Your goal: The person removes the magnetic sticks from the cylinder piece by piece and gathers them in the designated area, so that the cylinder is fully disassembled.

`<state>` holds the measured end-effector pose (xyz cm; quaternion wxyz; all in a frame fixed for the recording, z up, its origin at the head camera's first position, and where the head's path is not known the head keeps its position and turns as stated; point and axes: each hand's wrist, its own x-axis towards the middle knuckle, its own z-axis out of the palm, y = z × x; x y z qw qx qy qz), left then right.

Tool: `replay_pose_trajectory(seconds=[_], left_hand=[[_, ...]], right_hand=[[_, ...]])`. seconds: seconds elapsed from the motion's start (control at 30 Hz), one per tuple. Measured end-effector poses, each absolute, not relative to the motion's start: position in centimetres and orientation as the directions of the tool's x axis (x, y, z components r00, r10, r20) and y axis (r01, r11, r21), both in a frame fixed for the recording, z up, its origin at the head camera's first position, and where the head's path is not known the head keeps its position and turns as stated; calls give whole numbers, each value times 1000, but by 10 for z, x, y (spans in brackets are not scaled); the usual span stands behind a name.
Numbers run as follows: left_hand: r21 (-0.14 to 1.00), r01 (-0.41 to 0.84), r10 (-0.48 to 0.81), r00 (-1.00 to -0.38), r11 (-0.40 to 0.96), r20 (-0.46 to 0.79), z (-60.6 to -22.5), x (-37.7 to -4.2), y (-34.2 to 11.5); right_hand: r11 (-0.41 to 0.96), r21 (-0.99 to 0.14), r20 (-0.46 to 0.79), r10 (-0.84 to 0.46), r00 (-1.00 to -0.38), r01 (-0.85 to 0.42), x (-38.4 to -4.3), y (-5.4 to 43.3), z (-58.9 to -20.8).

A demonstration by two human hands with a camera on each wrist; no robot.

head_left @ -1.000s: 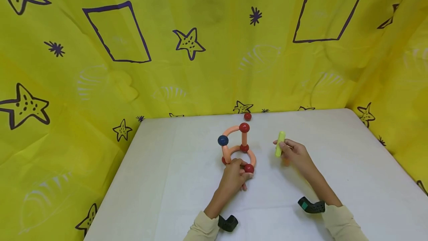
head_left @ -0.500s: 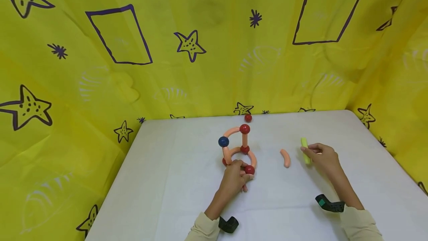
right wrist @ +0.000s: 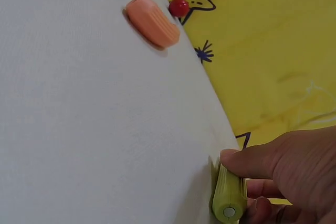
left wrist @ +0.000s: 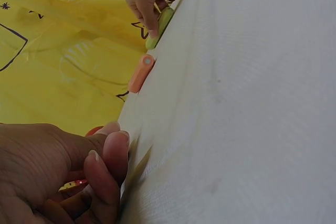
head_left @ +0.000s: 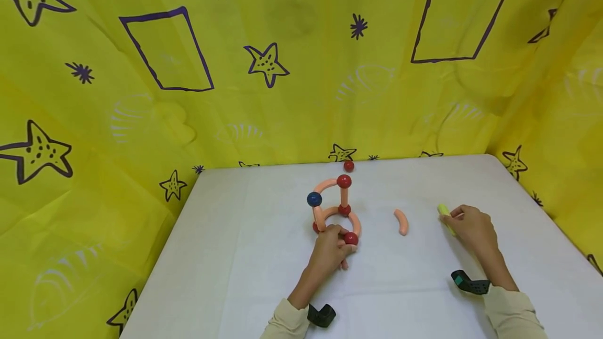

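Seen from the head view, with 12 o'clock at the far side, the frame (head_left: 344, 195) stands on the table (head_left: 264, 266), with a ring of curved pieces at its base and an arc above. A blue ball (head_left: 314, 199) sits at the arc's 10 o'clock end, a top ball (head_left: 344, 181), red, at its 1 o'clock end.

The left hand (head_left: 327, 250) is at the ring's 6 o'clock side, fingers curled in on the frame beside a near ball (head_left: 350, 238), also red; the exact spot pinched is hidden.

The right hand (head_left: 475, 228), well apart at 3 o'clock from the frame, pinches the green rod (head_left: 443, 210) between thumb and fingers, leaving no slack. The rod's far end points to 11 o'clock; whether it touches the table I cannot tell.

Between the hands, at 9 o'clock from the rod, a curved piece (head_left: 401, 222), orange, lies loose. A loose ball (head_left: 348, 166), red, sits beyond the frame at 12 o'clock, near the yellow cloth (head_left: 301, 109).
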<state>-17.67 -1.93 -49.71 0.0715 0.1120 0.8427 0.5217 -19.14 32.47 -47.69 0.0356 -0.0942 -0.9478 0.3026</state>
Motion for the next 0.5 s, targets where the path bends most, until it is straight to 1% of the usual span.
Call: replay_pose_trajectory(seconds=[0.17, 0.5], left_hand=[[893, 120, 267, -964, 434, 0, -496, -176, -19], [888, 124, 268, -963, 443, 1, -496, -176, -19]], right_hand=[[815, -556, 11, 202, -979, 162, -191, 324, -479], [812, -552, 3, 230, -973, 190, -192, 321, -487]])
